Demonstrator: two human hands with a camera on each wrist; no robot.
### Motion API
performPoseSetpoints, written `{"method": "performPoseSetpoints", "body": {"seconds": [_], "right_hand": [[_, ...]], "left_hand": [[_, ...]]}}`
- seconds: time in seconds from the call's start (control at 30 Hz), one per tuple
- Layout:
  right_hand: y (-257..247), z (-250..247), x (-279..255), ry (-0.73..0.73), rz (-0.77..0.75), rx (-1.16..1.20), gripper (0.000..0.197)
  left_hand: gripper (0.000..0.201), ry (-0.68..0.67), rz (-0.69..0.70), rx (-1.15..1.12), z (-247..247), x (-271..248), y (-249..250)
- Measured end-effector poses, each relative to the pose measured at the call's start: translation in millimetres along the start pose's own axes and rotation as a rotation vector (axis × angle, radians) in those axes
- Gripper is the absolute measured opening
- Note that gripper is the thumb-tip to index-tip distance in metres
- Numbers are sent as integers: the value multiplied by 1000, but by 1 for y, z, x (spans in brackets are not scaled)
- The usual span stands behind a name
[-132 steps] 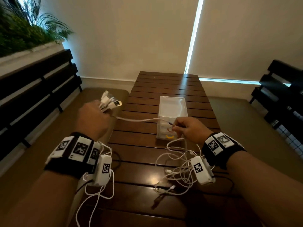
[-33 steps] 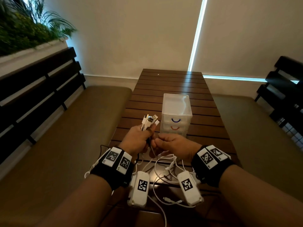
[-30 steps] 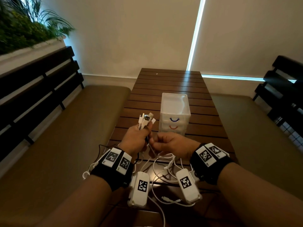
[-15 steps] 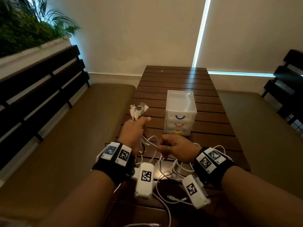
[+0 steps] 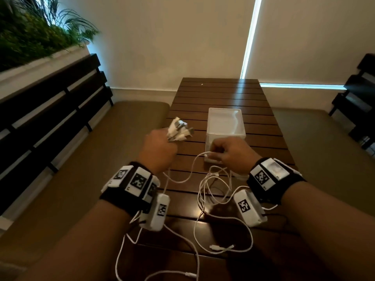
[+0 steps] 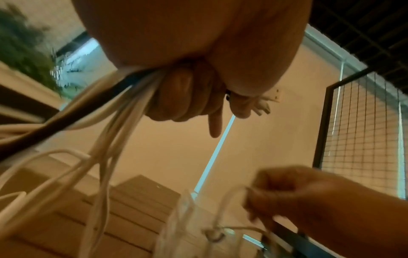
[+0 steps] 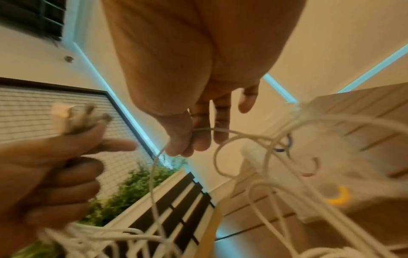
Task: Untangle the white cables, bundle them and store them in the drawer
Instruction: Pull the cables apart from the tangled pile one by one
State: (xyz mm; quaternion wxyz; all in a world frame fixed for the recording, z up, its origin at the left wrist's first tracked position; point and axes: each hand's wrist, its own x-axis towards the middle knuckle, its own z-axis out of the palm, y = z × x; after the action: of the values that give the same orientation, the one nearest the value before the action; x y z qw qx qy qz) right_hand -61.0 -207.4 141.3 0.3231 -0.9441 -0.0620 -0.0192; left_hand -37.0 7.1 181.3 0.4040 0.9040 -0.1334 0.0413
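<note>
The cables (image 5: 205, 191) trail over the table (image 5: 221, 98), their plugs (image 5: 179, 129) fisted in the left hand (image 5: 158, 147) while the right hand (image 5: 231, 153) seemingly pinches one strand before the drawers (image 5: 225, 122), hands farther apart than a moment ago, open table beyond.

**Hands drawn apart along one cable**

A second ago I held both hands together before the drawer unit (image 5: 225, 126). My left hand (image 5: 157, 151) has since lifted up and to the left with its cluster of plugs (image 5: 179, 129), while my right hand (image 5: 231, 154) has moved right, in front of the unit, pinching a single white cable (image 5: 194, 159) now strung slack between the two.
</note>
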Motion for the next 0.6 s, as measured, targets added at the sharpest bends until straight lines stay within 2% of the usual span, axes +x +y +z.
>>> {"method": "performPoseSetpoints", "body": {"seconds": [0.1,0.2,0.3,0.47,0.6], "right_hand": [[-26,-1,9,38,-111,15,13],[-33,-2,10,1,-128,57,12],[-22,-1,5,-77,-98,40,13],[18,-13,-4,-175,82,22,14],[32,-17,-8,-88,116,20,13]], "left_hand": [[15,-166,30,-14,23,-5,13],[15,-212,39,37,27,0,10],[10,-193,54,165,15,7,4],[16,-34,-2,293,-22,20,-19],[9,31,-66,464,-37,24,-32]]}}
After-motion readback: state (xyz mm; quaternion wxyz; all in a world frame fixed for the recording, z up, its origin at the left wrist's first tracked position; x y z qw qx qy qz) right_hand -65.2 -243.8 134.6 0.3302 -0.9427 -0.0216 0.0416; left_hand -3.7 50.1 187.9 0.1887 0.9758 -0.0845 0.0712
